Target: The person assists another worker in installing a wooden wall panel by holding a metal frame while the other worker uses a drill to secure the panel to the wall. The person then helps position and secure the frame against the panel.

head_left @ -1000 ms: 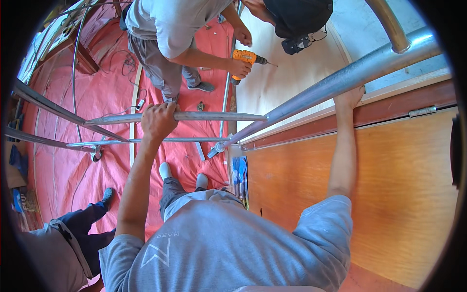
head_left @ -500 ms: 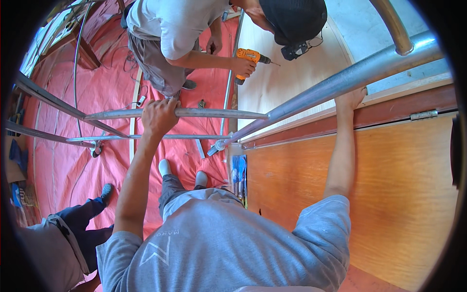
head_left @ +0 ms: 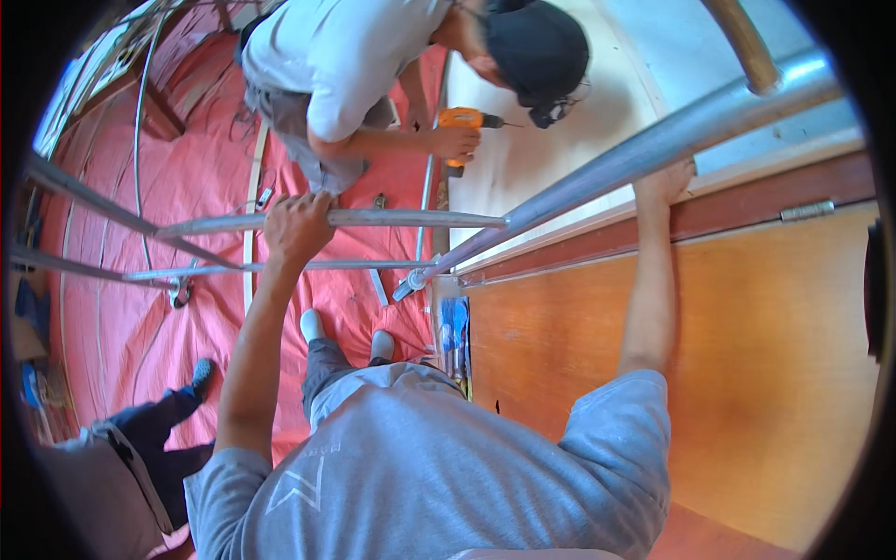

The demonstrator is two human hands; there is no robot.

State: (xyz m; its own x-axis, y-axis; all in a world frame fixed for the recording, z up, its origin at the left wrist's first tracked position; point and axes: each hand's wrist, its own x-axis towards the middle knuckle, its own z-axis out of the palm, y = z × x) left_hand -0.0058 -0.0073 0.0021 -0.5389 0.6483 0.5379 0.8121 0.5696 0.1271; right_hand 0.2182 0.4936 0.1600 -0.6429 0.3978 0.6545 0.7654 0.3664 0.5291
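My left hand (head_left: 299, 227) is closed around a thin metal crossbar (head_left: 401, 218) of a tubular scaffold frame. My right hand (head_left: 665, 182) reaches past the thick scaffold pipe (head_left: 616, 159) and is closed over the edge of a wooden frame (head_left: 728, 211), its fingertips partly hidden by the pipe. Below that edge spreads a varnished orange-brown door panel (head_left: 579, 345), with a metal hinge (head_left: 807, 211) at its upper right. Across from me a co-worker in a dark cap (head_left: 537, 51) holds an orange cordless drill (head_left: 461, 119), its bit pointing toward a pale wood panel (head_left: 504, 177).
Wrinkled red sheeting (head_left: 121, 345) covers the floor. Another person's leg (head_left: 154, 425) shows at lower left. A caster (head_left: 181, 293) sits under the scaffold's left side. A blue package (head_left: 455, 322) stands beside the door panel, and a wooden stand (head_left: 159, 103) is at far left.
The co-worker's head and the drill have shifted a little to the left. Both of my hands keep their places on the crossbar and the wooden frame; the whole view has moved slightly.
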